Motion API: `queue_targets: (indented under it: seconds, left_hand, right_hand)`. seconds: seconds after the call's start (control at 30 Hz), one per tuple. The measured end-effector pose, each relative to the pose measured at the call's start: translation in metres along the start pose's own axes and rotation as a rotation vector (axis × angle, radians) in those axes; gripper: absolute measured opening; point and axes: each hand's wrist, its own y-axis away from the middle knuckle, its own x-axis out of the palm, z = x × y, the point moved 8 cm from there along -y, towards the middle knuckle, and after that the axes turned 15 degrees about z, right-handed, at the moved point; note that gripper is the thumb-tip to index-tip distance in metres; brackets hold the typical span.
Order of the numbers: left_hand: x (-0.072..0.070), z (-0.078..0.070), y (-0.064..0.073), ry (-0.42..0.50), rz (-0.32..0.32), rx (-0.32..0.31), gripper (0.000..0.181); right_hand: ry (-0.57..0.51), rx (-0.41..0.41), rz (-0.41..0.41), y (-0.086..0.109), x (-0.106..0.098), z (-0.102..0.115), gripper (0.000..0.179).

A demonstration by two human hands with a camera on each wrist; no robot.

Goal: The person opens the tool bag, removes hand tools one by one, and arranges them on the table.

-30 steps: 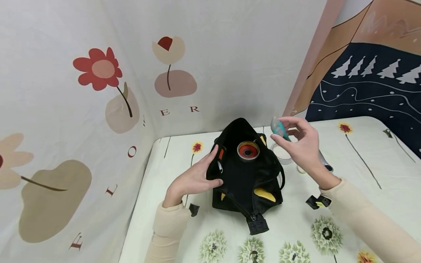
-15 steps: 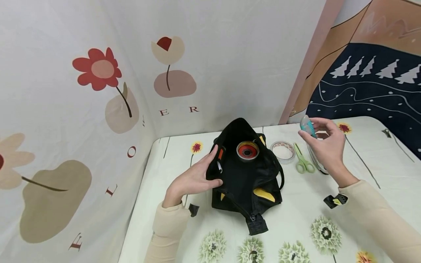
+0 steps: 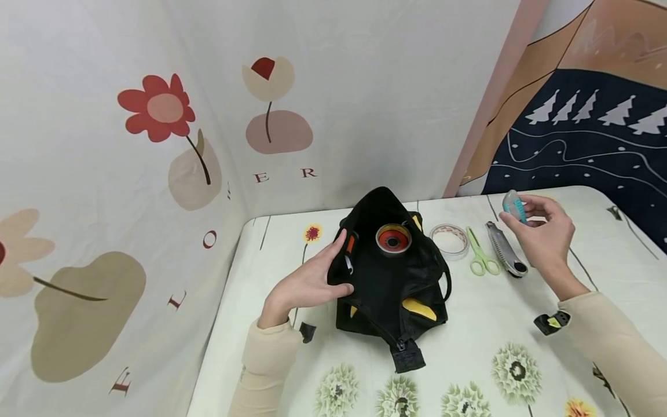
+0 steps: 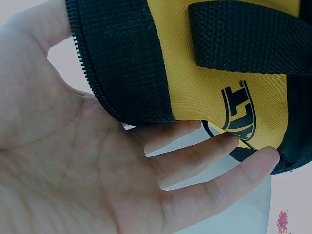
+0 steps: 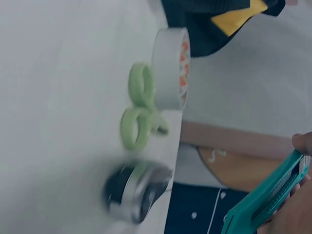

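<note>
My left hand holds the left side of the mouth of a black and yellow tool bag. In the left wrist view several fingers lie along the outside of its yellow wall, beside the zip edge. Inside the bag sits a round roll with a red-orange centre, and a red and white item shows at the inner left wall. My right hand pinches a small teal and clear-grey oval case above the table; its slotted teal edge appears in the right wrist view.
Right of the bag lie a clear tape roll, light-green scissors and a grey utility knife, close together on the flowered tablecloth. A hanging cloth wall stands behind the table.
My right hand has moved right with the teal case, away from the bag. The tape, scissors and knife it partly covered now show. My left hand stays on the bag.
</note>
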Motion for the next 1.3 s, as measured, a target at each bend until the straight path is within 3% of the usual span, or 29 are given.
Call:
queue_targets:
  seconds: [0.2,0.63,1.3]
  left_hand:
    - [0.0,0.001,0.0,0.002,0.003,-0.006,0.109]
    - [0.0,0.001,0.0,0.002,-0.002,0.001,0.109]
    - [0.001,0.001,-0.002,-0.003,-0.003,0.0,0.109]
  right_hand:
    - [0.029,0.031,-0.012,-0.003,-0.009,-0.016,0.049]
    - [0.117,0.194,0.003,-0.003,-0.017,-0.044,0.053]
    - [0.23,0.411,0.165,-0.009,-0.004,-0.076,0.06]
